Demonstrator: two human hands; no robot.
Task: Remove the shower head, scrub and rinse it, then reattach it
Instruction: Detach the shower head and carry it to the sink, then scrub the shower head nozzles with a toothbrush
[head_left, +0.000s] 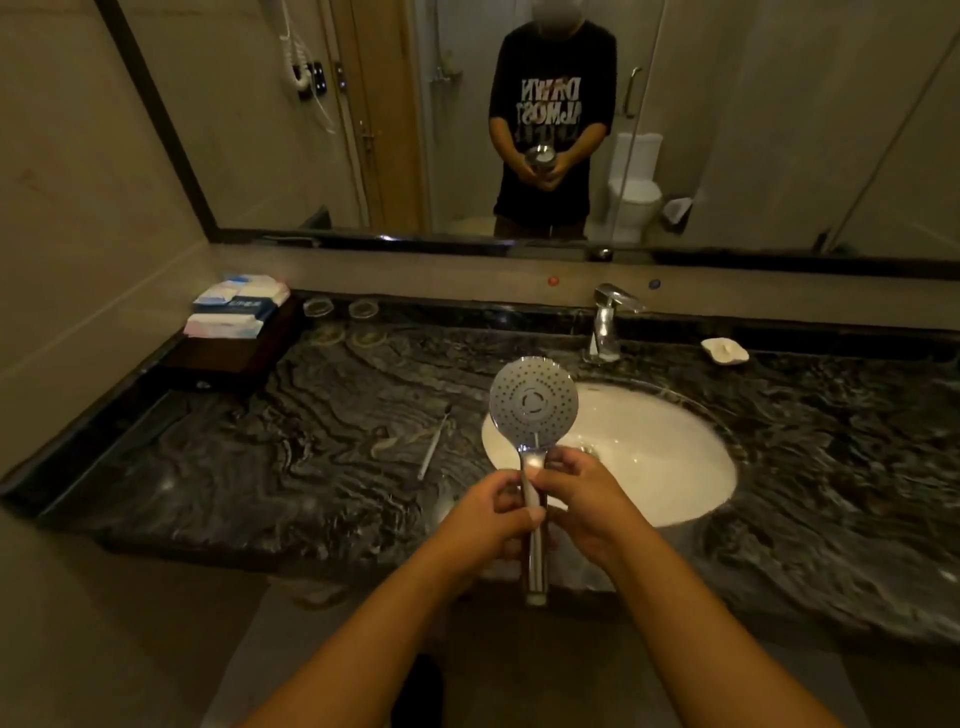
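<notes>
A chrome shower head (534, 399) stands upright in front of me, its round spray face towards the camera, over the near left rim of the white sink (649, 457). No hose is on its handle, whose bare end hangs below my hands. My left hand (493, 512) grips the handle from the left. From the right, my right hand (576, 499) closes on the same handle, fingers near the neck. A white toothbrush (434, 441) lies on the dark counter, left of the sink.
A chrome faucet (605, 325) stands behind the sink, a white soap dish (724, 351) to its right. At the back left, tissue packs (241, 304) rest on a dark tray and two glass cups (340, 307) stand nearby. The black marble counter (311, 467) runs under a wall mirror (363, 130).
</notes>
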